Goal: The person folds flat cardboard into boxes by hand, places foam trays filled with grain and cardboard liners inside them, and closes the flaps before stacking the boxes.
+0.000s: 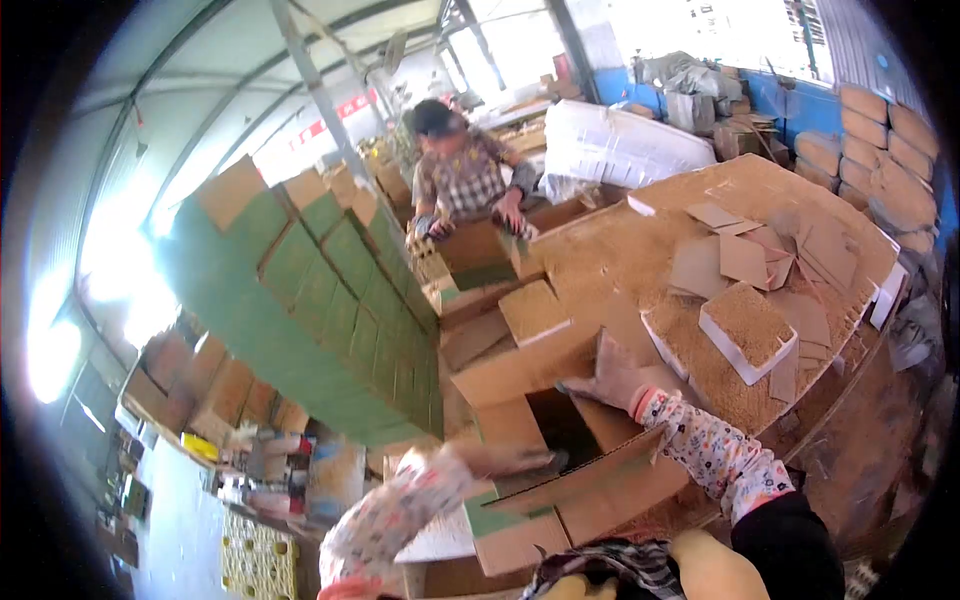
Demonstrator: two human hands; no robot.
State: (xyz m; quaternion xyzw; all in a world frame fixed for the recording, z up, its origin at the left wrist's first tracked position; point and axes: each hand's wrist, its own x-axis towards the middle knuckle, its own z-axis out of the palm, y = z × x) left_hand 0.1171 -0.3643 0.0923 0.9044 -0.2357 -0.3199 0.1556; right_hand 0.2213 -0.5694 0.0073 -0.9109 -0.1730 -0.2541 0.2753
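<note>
An open cardboard box [510, 420] with green patches stands in front of me, its flaps spread and its inside dark. My right hand [608, 378] rests on the box's far right flap, fingers and thumb spread. Over the left side of the box is my left hand [505, 459], stretched flat toward the opening and blurred by motion; nothing shows in it. Beyond the box lies a brown block with white edges [534, 311]. To the right, another such block [748, 332] sits beside loose cardboard pieces [743, 260].
Tall stacks of green boxes [320, 310] rise at the left. A co-worker [470, 180] stands across, both hands at another open box [475, 245]. A large brown-topped table [590, 250] extends right. Sacks [900, 190] are piled at far right, and a yellow pallet [258, 560] lies lower left.
</note>
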